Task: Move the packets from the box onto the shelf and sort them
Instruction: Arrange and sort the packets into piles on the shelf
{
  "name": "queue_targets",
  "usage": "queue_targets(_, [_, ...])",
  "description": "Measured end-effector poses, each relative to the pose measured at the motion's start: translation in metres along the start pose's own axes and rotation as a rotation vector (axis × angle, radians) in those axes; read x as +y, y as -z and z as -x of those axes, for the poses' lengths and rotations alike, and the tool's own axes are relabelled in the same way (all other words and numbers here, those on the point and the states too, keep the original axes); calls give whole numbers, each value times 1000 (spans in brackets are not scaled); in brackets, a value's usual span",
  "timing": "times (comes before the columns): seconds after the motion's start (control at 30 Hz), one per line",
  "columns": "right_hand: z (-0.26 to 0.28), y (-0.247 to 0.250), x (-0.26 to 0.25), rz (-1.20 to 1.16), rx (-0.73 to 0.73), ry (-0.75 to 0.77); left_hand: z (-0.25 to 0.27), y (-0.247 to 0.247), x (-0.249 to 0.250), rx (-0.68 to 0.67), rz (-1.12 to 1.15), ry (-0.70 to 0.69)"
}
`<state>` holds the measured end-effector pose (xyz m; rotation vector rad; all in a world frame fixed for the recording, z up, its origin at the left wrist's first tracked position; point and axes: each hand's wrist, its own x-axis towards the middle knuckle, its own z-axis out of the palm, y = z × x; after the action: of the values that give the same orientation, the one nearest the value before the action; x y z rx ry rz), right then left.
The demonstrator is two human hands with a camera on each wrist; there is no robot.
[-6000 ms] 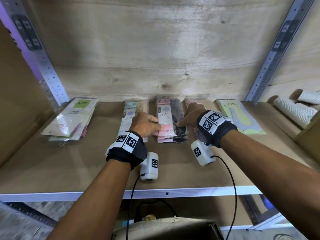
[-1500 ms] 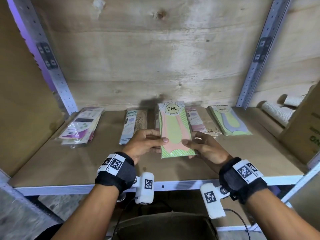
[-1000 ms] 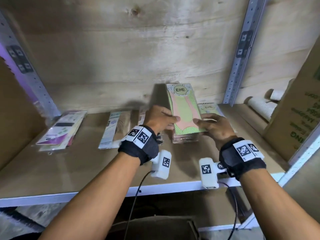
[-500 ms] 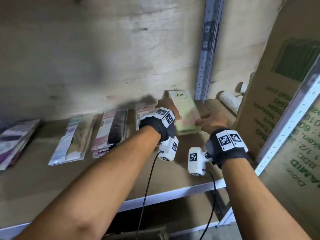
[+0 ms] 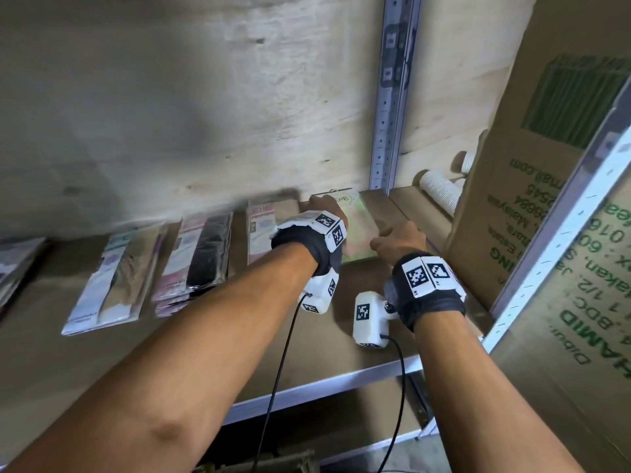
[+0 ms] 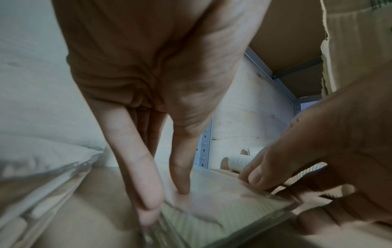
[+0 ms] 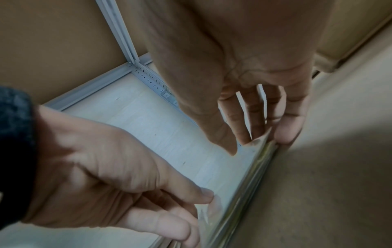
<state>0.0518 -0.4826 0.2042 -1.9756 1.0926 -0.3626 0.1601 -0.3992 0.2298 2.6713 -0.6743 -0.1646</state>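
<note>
Green packet [image 5: 358, 230]: flat, glossy plastic sleeve with fine green stripes and a round "ENE" label at its far end. It lay on the rightmost stack on the shelf, close to the steel upright [image 5: 387, 97].
Left hand [image 5: 327, 216]: lay along the packet's left edge with the fingers [image 6: 146, 181] straight, tips down at the edge of the stack, thumb pressed onto the striped face. Flat contact, no wrap around it.
Right hand [image 5: 397, 238]: at the packet's near right corner. Thumb on top, fingers [image 7: 290, 127] under the edge, a light pinch on the film.
Stack edge: from the right wrist it showed as several thin clear layers, shiny, one on another.
Shelf [image 5: 239, 353]: brown board, matte, with a white metal front rail. Back wall was pale, grainy plywood.
Other packets: a pink-labelled packet [image 5: 264, 230] just left of the green one, then a black-and-pink stack [image 5: 198, 257], then a beige-and-white packet [image 5: 112, 285]. All flat, in a row, blurred.
Right of the upright: ribbed white paper cup stacks [image 5: 440, 192] lying on their sides, beside a big corrugated carton [image 5: 532, 186] with green print.
</note>
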Motion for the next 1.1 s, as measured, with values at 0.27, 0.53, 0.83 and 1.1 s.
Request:
queue_targets(0.27, [14,20,-13,-57,67,114,12,66,-10,92,99,-75])
queue_targets(0.53, [68,-8,-45,-465,-150,267,98,121,-153,262,696,-55])
queue_targets(0.83, [162,-107,-88,-305,-418,496,163,124,-328,350,844,219])
queue_targets(1.1, [211,-219,-162,-276,-726,536,178,161,-415,425,807,287])
